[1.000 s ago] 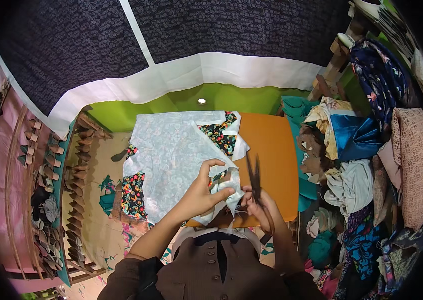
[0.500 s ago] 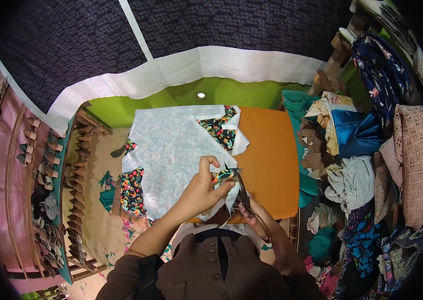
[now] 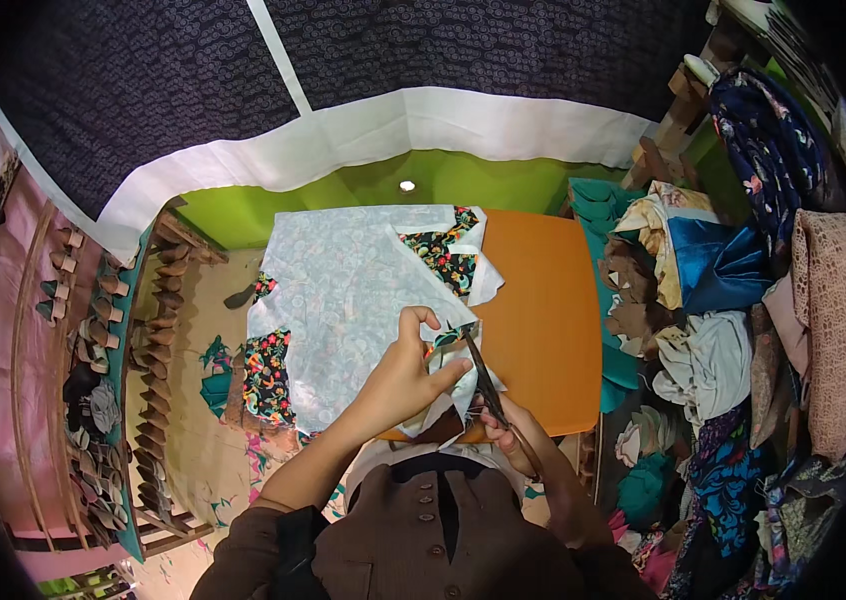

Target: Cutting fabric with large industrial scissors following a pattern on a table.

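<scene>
White-backed fabric with a dark floral print on its other face lies spread over an orange table. Near its front right corner, my left hand grips the fabric's edge between curled fingers and thumb, lifting a small fold. My right hand is closed around the handles of dark metal scissors. Their blades point away from me and meet the fabric just right of my left fingertips. A narrow cut flap hangs below, between my hands. The handles are partly hidden by my right fingers.
To the right are heaped cloths, among them a shiny blue fabric and a pale bundle. A rack with rows of shoe-like pieces stands on the left. Dark patterned cloth hangs behind the table. Scraps litter the floor.
The scissor blades have come closer together at the fabric's edge. The dark printed fold by my left fingers shows less, and more white flap hangs below. The view has shifted slightly.
</scene>
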The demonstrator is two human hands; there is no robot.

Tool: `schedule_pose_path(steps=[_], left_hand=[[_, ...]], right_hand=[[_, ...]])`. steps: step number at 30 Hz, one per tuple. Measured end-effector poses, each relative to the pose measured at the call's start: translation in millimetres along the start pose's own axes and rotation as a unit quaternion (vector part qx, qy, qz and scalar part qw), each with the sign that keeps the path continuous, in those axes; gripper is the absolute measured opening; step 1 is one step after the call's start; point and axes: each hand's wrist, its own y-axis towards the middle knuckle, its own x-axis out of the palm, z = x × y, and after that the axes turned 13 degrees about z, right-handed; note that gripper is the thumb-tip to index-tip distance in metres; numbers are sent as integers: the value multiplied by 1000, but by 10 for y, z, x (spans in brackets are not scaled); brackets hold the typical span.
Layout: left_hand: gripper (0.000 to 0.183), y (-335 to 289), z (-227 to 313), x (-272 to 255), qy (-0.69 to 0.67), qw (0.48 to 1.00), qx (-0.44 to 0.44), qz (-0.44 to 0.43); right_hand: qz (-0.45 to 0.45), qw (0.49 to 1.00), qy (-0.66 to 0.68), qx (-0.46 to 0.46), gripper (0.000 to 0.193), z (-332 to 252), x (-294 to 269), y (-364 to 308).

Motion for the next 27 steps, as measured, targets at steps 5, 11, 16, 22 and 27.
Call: schedule_pose_path(steps=[5, 11, 16, 22, 27], left_hand=[[45, 17, -43, -4, -22, 999, 33, 11], [47, 34, 10, -43, -10, 1000, -23, -9], [46, 29, 12, -65, -17, 999, -28, -13], [39, 20, 17, -76, -112, 993, -31, 21], [38, 8, 20, -71, -81, 996, -16, 45]], right_hand=[[-14, 997, -29, 68, 91, -45, -26, -2], [-15, 996, -52, 76, 95, -250, 47, -30], [-8, 996, -45, 78, 93, -170, 25, -40], [21, 995, -40, 87, 93, -145, 12, -37], [-4, 995, 4, 97, 79, -165, 32, -36]])
